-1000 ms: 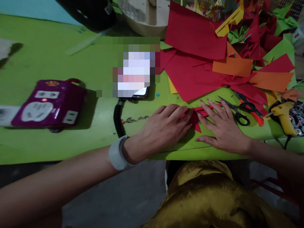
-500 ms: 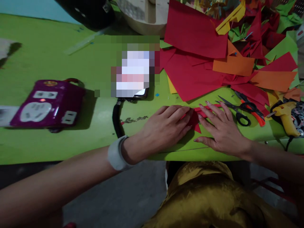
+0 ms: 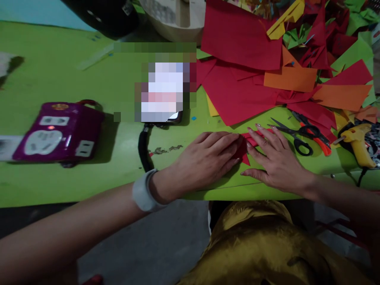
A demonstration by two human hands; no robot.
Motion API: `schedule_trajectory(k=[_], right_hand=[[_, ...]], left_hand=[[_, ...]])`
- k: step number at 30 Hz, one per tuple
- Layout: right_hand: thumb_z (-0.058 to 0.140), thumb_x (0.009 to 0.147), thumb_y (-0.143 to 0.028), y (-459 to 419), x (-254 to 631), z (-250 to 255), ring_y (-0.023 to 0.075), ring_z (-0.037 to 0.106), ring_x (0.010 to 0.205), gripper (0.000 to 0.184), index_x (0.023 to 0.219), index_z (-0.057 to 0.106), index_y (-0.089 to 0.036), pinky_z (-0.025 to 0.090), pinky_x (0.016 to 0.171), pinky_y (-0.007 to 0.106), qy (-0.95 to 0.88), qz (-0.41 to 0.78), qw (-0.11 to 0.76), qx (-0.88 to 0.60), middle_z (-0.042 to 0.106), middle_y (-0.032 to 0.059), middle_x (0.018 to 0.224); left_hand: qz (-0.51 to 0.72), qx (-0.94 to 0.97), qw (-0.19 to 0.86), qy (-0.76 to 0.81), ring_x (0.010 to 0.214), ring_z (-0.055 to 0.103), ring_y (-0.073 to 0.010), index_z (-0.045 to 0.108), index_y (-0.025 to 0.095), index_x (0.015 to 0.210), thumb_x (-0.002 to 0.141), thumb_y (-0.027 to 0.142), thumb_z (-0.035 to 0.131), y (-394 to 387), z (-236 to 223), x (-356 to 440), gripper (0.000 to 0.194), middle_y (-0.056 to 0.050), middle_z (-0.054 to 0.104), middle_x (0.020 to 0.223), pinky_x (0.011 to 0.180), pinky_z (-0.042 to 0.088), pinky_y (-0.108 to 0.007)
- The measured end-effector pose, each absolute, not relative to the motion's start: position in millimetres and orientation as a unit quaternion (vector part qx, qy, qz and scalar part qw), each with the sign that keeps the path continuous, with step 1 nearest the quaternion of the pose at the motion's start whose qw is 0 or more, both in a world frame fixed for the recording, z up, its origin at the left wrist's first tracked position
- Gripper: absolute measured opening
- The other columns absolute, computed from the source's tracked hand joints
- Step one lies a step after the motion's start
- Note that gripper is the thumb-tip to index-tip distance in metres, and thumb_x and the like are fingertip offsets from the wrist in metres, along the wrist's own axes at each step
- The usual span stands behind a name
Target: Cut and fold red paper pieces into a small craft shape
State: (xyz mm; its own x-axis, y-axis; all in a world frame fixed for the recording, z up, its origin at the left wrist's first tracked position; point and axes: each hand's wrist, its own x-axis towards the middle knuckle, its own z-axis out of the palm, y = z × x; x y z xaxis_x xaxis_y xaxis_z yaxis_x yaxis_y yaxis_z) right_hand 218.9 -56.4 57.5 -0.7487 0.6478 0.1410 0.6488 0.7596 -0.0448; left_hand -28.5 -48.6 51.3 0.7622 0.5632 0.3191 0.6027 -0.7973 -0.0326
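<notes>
A small piece of folded red paper (image 3: 244,154) lies on the green table, mostly covered by my hands. My left hand (image 3: 208,156) presses down over its left part, fingers together and curled over it, fingertips partly hidden. Spread over the right end of the paper are the fingers of my right hand (image 3: 274,160), flat and apart, with the thumb held out to the side. A pair of black-handled scissors (image 3: 301,138) lies just right of my right hand, blades slightly apart.
Red, orange, yellow and green paper (image 3: 243,93) is heaped at the back right. A yellow glue gun (image 3: 358,144) lies at the right edge, near an orange-handled tool (image 3: 323,146). A lit phone (image 3: 162,93), blurred out, and a purple power socket (image 3: 59,130) stand left.
The right hand's fingers have shifted slightly over the red paper. The whole view has moved a little; the left hand stays pressed in the same place.
</notes>
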Motion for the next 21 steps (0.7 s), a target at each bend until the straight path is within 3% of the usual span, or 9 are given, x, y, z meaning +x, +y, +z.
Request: schedule_trajectory(k=[6,9,13,21], right_hand=[[0.052,0.103,-0.061,-57,221,55,0.0354,0.037,0.156,0.066,0.145,0.061,-0.011,0.032,0.127,0.059,-0.936,-0.002,0.082,-0.341,0.046,0.0211,0.164],[0.055,0.102,-0.058,-57,222,55,0.0355,0.036,0.156,0.067,0.146,0.059,-0.007,0.032,0.127,0.058,-0.940,0.000,0.085,-0.330,0.046,0.0233,0.164],[0.051,0.104,-0.058,-57,223,54,0.0348,0.033,0.158,0.067,0.149,0.057,-0.008,0.030,0.128,0.058,-0.941,0.023,0.075,-0.330,0.045,0.0210,0.165],[0.046,0.104,-0.064,-57,225,58,0.0361,0.029,0.160,0.076,0.155,0.051,-0.008,0.027,0.128,0.061,-0.940,0.033,0.051,-0.335,0.040,0.0229,0.168]], left_hand=[[-0.159,-0.942,0.050,-0.290,0.120,0.070,-0.0305,0.076,0.009,0.109,0.111,0.026,0.041,-49,50,-30,0.039,-0.018,0.072,0.133,0.096,0.060,-0.043],[-0.151,-0.946,0.038,-0.286,0.126,0.069,-0.0308,0.071,0.006,0.124,0.112,0.026,0.041,-52,48,-30,0.039,-0.018,0.070,0.139,0.105,0.059,-0.044],[-0.132,-0.950,0.011,-0.282,0.146,0.053,-0.0328,0.048,0.000,0.153,0.112,0.032,0.040,-58,45,-31,0.052,-0.023,0.053,0.157,0.120,0.048,-0.047],[-0.134,-0.948,-0.023,-0.289,0.150,0.048,-0.0320,0.042,0.003,0.159,0.112,0.038,0.040,-60,47,-36,0.059,-0.022,0.050,0.160,0.125,0.042,-0.046]])
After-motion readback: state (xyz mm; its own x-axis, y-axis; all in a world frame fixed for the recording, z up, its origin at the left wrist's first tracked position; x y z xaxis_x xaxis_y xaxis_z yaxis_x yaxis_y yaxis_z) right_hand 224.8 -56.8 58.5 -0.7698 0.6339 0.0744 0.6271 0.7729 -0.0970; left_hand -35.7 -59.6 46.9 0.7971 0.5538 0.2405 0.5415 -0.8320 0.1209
